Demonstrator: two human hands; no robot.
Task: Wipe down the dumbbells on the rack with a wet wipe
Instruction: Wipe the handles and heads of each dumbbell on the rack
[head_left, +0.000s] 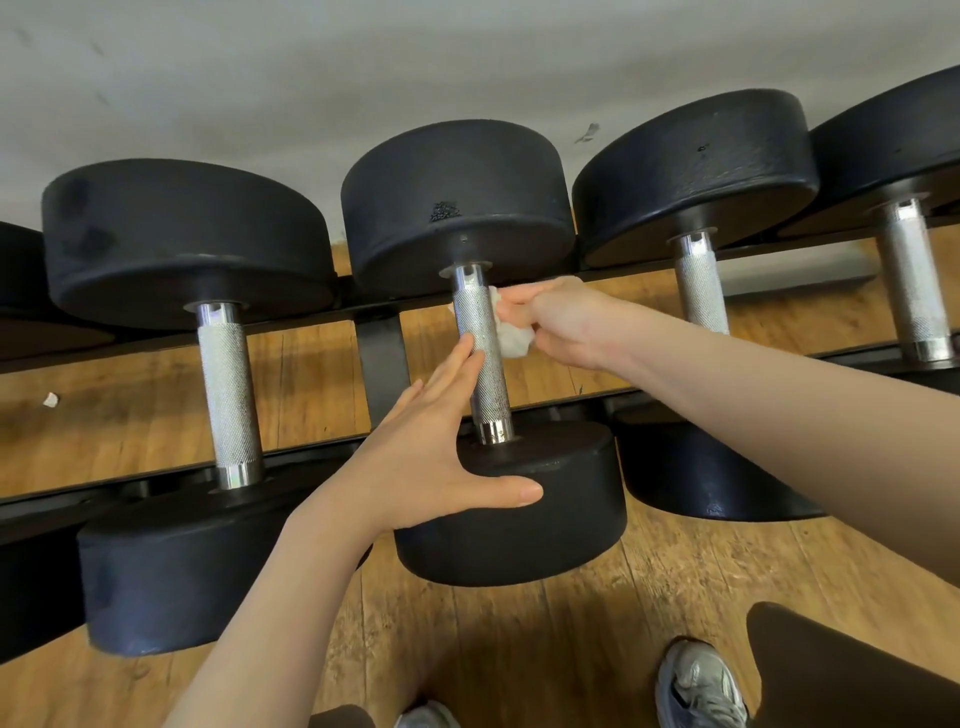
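Item: middle dumbbell (480, 353), black round heads, knurled steel handle, laid across the two black rails of the rack (382, 358) with the near head overhanging the front rail. Neighbouring stock: one dumbbell to the left (228, 395) and one to the right (698, 291), both of the same pattern and laid the same way; a further one (909, 280) is seen at the far right edge, partly cut off. Wet wipe (511, 332): white, crumpled, pressed against the right side of the middle handle near its far end. Right hand (561, 322): its grip is closed round the wipe, fingers curled and pinching it to the steel. Left hand (415, 457): grip apart, fingers straight; the fingertips are laid against the left side of the same handle, and the thumb is stretched out across the top of the near head. Whether the palm itself touches that head cannot be told from this angle. Floor (519, 649): wooden boards, visible under and in front of the rack. A small white scrap (50, 399) is noted on the boards beyond the front rail at far left. Grey trainers (698, 686) and dark trouser legs are recorded at the bottom edge. A pale wall (311, 78) stands behind the rack.
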